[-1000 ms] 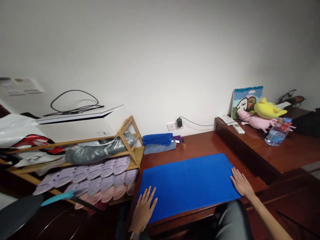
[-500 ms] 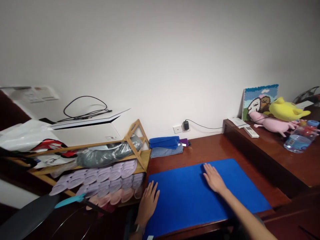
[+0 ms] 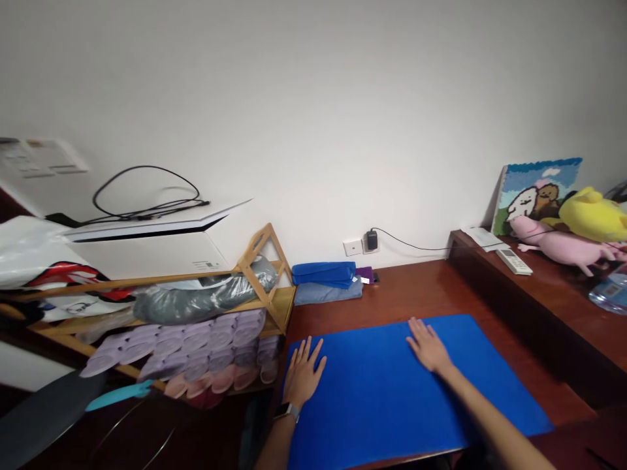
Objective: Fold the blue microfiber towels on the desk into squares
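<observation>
A blue cloth (image 3: 377, 391) lies spread flat on the reddish-brown wooden table (image 3: 406, 287). My left hand (image 3: 304, 375) rests on its left edge, fingers spread, with a watch on the wrist. Near the far edge of the cloth, right of its middle, my right hand (image 3: 429, 347) lies palm down with the fingers stretched out. Neither hand holds anything. Behind the cloth, against the wall, sit a folded blue cloth (image 3: 323, 273) and a folded grey-blue cloth (image 3: 328, 292).
Left stands a wooden rack (image 3: 274, 307) with lilac and pink slippers (image 3: 196, 336), and a white box (image 3: 151, 251) on top. To the right, a raised ledge (image 3: 553, 300) bears a remote control (image 3: 513, 261), plush toys (image 3: 558, 241), a picture (image 3: 533, 196) and a plastic bottle (image 3: 610, 290).
My right hand has left the cloth's right edge and moved left to its far part. My left hand has slid farther up the left edge. The view has shifted.
</observation>
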The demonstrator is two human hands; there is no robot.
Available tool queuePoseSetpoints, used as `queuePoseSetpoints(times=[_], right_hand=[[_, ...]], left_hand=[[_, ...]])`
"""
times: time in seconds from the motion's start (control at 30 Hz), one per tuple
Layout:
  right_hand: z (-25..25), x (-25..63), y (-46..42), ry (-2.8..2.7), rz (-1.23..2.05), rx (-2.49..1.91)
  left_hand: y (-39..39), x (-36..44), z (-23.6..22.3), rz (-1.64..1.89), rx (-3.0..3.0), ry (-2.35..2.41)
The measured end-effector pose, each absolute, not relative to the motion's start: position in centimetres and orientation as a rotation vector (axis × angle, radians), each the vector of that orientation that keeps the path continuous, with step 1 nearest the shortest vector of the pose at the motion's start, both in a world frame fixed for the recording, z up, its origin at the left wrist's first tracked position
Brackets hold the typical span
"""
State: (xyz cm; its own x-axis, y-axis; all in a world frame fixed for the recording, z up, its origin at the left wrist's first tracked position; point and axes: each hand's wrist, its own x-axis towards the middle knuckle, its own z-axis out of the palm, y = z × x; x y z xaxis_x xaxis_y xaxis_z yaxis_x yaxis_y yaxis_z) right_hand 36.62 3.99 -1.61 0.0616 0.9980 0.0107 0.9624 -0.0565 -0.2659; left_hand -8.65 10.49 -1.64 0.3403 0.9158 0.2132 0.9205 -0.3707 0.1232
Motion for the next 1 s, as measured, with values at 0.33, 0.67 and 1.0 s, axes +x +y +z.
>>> queuePoseSetpoints(times=[0.33, 0.67, 1.0], right_hand=[[-4.2, 52.2, 1.1, -1.673, 0.082, -2.472], [-1.3, 51.3, 1.8, -1.619, 0.280, -2.599], [3.4, 21.5, 7.2, -2.123, 0.295, -1.868]], left_hand=[[10.8, -8.3, -1.2, -0.317, -2.539, -1.731], [11.2, -8.0, -0.3, -0.198, -2.576, -1.814], [12.5, -10.2, -1.2, -0.382, -2.589, -1.687]])
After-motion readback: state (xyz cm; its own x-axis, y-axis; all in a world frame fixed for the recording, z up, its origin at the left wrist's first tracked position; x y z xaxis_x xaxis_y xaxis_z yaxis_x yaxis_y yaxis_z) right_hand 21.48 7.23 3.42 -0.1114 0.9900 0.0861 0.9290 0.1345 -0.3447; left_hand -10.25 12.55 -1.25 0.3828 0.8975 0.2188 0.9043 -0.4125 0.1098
